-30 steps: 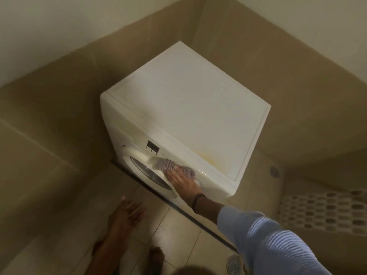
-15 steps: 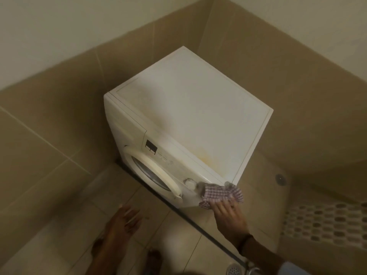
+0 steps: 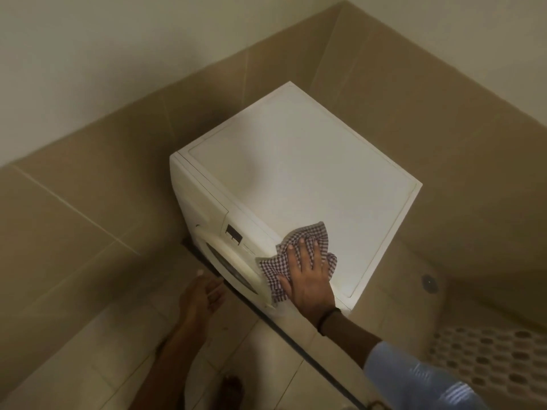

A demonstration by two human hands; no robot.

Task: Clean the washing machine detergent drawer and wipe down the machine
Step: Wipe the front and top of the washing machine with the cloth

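Observation:
A white front-loading washing machine (image 3: 299, 173) stands in a tiled corner. Its round door (image 3: 228, 267) and small dark display (image 3: 233, 233) face lower left. The drawer front at the panel's left end sits flush. A checked cloth (image 3: 305, 235) lies over the front right edge of the machine's top. My right hand (image 3: 307, 276) presses flat on the cloth with fingers spread. My left hand (image 3: 202, 297) hangs below the door, fingers relaxed, holding nothing.
Beige tiled walls (image 3: 88, 232) close in behind and to both sides of the machine. A dark threshold strip (image 3: 296, 335) runs across the floor under the machine's front. A patterned mat (image 3: 497, 359) lies at lower right, with a round drain (image 3: 429, 282) beside it.
My right hand moved the cloth from the control panel near the door, past the front right corner, and up onto the machine's top. The left hand has hardly moved.

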